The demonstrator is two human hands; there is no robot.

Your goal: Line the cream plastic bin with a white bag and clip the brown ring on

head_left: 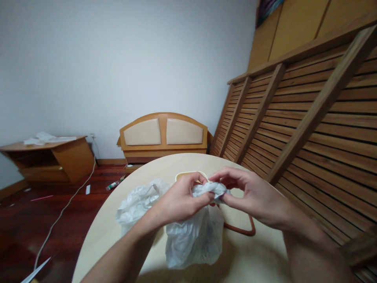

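A white plastic bag (pixel 194 239) stands on the round pale table (pixel 103 236), its twisted top gathered between my hands. My left hand (pixel 187 198) pinches the left side of that twist with thumb and fingers. On the right side, my right hand (pixel 247 192) grips the same twisted plastic between its thumb and fingertips. What the bag contains cannot be made out. Behind my left forearm is a second crumpled white bag (pixel 137 204). Partly hidden behind my hands lie a pale yellow rim (pixel 188 173) and a brown rounded frame (pixel 243 232).
Slatted wooden panels (pixel 321 145) lean along the right side. Beyond the table stands a wooden headboard (pixel 163 133) against the wall. A low cabinet (pixel 70 157) is at the left, with a cable (pixel 66 206) and a bottle (pixel 112 185) on the dark floor.
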